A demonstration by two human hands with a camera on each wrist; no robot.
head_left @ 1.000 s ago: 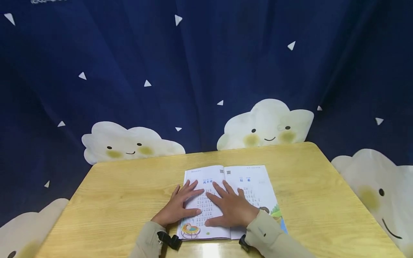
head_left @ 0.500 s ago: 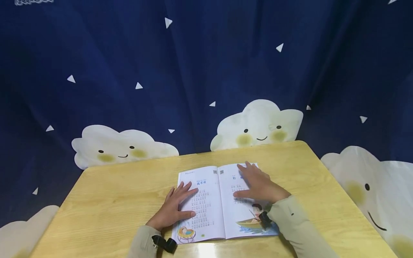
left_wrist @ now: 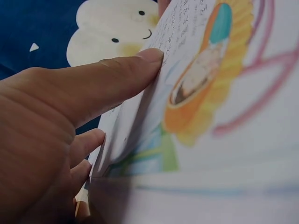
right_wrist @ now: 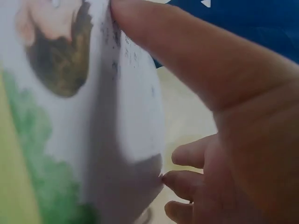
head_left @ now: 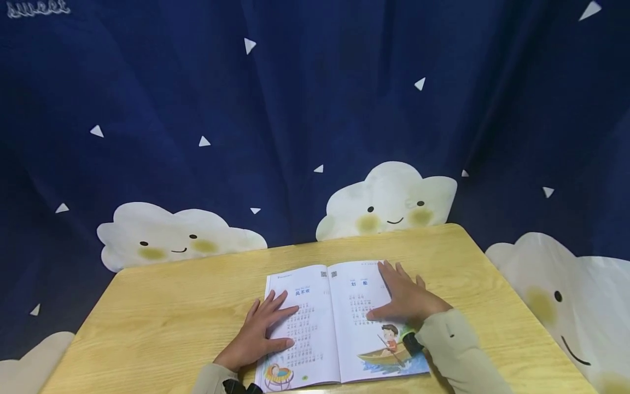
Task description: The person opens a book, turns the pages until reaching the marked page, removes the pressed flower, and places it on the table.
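An open book [head_left: 339,345] lies on the wooden table, both pages printed with text and coloured pictures. My left hand [head_left: 258,334] rests on the left page near its outer edge, fingers spread. In the left wrist view, the thumb [left_wrist: 117,84] lies on the page above a cradle picture [left_wrist: 196,79]. My right hand [head_left: 408,295] is at the right page's outer edge, its thumb reaching over the text and its other fingers near the upper right corner. The right wrist view shows the thumb [right_wrist: 163,37] on the page and fingertips [right_wrist: 180,184] along the page edge.
The book stands near the front of the wooden table [head_left: 182,306]. Behind it hangs a dark blue curtain [head_left: 295,109] with white triangles and smiling clouds.
My right hand has moved right and away from the middle of the book to the right page's outer edge, uncovering the boat picture. The left hand stays on the left page. The view has shifted.
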